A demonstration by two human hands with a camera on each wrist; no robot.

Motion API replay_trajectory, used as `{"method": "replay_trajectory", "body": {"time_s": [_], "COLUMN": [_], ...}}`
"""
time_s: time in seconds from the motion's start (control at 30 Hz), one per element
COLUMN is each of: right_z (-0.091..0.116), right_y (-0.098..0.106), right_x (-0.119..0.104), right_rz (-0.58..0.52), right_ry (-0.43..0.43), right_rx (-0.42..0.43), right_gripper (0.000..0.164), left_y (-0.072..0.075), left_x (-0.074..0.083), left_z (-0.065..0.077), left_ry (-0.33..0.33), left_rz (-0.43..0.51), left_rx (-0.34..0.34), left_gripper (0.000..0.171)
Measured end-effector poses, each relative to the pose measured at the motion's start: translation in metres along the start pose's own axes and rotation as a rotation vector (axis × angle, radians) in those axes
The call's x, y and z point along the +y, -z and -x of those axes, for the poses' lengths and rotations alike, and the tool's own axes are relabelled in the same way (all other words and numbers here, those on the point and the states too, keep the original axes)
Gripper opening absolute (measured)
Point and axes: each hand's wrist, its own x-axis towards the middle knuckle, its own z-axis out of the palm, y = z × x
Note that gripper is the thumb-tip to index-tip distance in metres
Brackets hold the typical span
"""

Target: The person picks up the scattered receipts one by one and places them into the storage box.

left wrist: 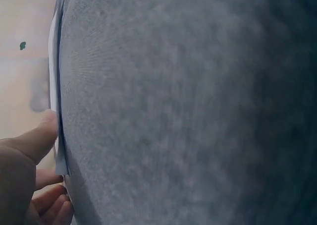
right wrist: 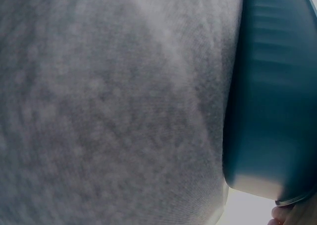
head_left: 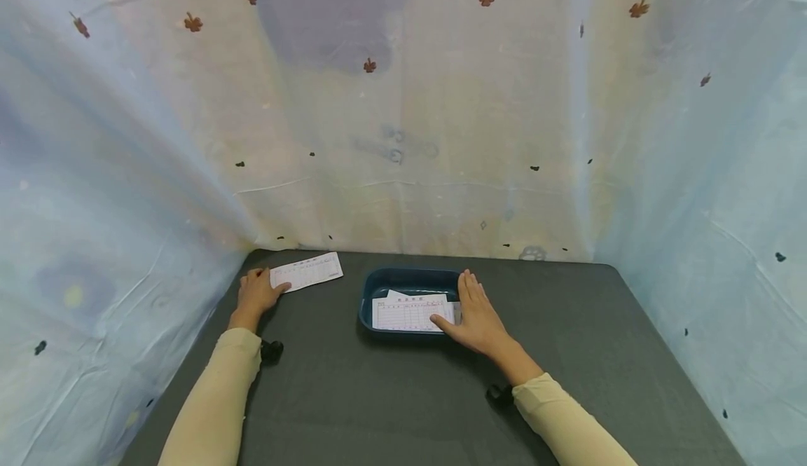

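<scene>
At the far left of the table, my left hand point(head_left: 255, 296) holds the near left end of a stack of white printed form slips point(head_left: 309, 272), thumb along one edge. The left wrist view shows the slips point(left wrist: 55, 81) edge-on, between thumb and fingers. A dark blue rectangular tray point(head_left: 410, 281) sits near the middle with more white form slips point(head_left: 403, 315) inside, slightly fanned. My right hand point(head_left: 477, 320) lies over the tray's right end, fingers straight along the rim and thumb over the slips. In the right wrist view the tray's outer wall point(right wrist: 275, 86) fills the right side.
A dark grey cloth-covered table point(head_left: 391, 396) carries everything. Patterned curtains point(head_left: 429, 115) hang behind it and along both sides. A black strap device point(head_left: 271, 352) sits at the left wrist, another point(head_left: 499, 396) at the right.
</scene>
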Motion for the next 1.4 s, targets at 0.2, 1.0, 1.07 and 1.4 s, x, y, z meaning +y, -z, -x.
{"method": "replay_trajectory", "body": {"time_s": [0.2, 1.0, 1.07, 1.4], "right_z": [0.0, 0.001, 0.001, 0.001], "right_y": [0.0, 0.004, 0.004, 0.003], "right_x": [-0.002, -0.003, -0.003, -0.002], "right_rz": [0.005, -0.003, -0.004, -0.007], "right_ry": [-0.01, -0.007, -0.006, 0.006], "right_rx": [-0.018, -0.024, -0.025, -0.004], "right_gripper": [0.118, 0.118, 0.117, 0.118], "left_y": [0.0, -0.001, 0.0, 0.005], "left_x": [0.0, 0.0, -0.001, 0.009], "left_z": [0.001, 0.011, 0.011, 0.016], "left_ry": [0.007, 0.002, -0.004, -0.093], "left_rz": [-0.011, 0.178, 0.233, 0.392], "left_rx": [-0.01, 0.109, 0.111, 0.124], "left_gripper": [0.08, 0.048, 0.045, 0.044]}}
